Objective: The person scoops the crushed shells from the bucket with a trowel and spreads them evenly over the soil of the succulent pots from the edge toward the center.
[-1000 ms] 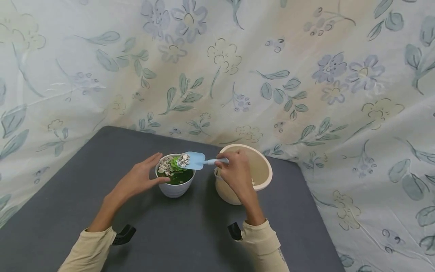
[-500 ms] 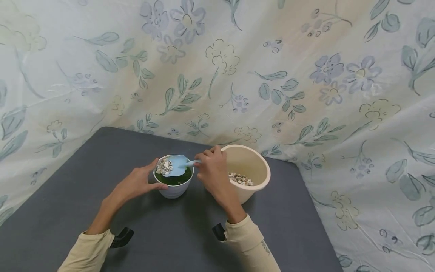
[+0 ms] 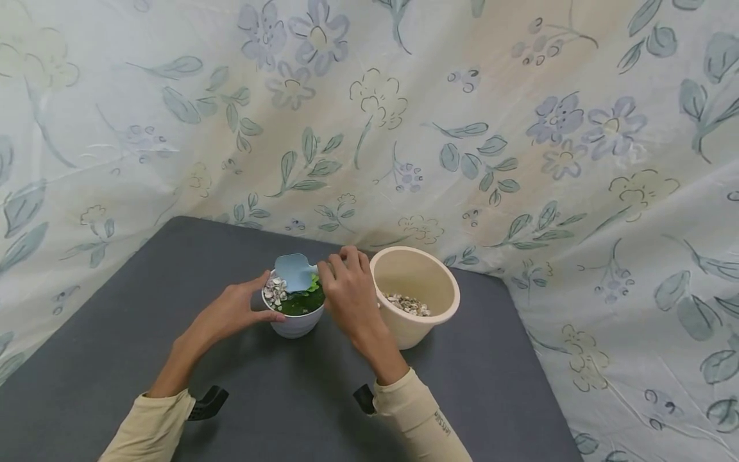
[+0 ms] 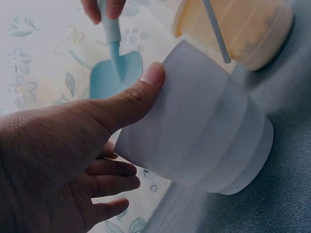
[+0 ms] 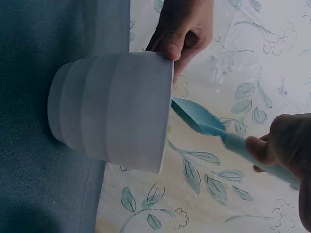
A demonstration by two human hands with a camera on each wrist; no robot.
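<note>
A small white pot (image 3: pixel 292 314) (image 4: pixel 199 136) (image 5: pixel 114 111) stands on the dark grey table (image 3: pixel 173 308), holding green plant matter and a heap of small shells on its left side. My left hand (image 3: pixel 231 312) (image 4: pixel 63 155) grips the pot's left side, thumb on the near wall by the rim. My right hand (image 3: pixel 348 292) (image 5: pixel 284 150) pinches the handle of a light blue scoop (image 3: pixel 293 271) (image 4: pixel 115 68) (image 5: pixel 197 116), whose blade is tipped over the pot. A cream bucket (image 3: pixel 417 293) (image 4: pixel 238 26) with shells at its bottom stands just right of the pot.
A floral cloth (image 3: pixel 519 128) hangs behind and drapes around the table's back and right edges. Bare grey tabletop lies in front of both vessels and to the left.
My right hand carried the scoop leftwards from the bucket over the white pot and tipped it; the shells that lay on the blade are gone from it. My left hand stayed on the pot.
</note>
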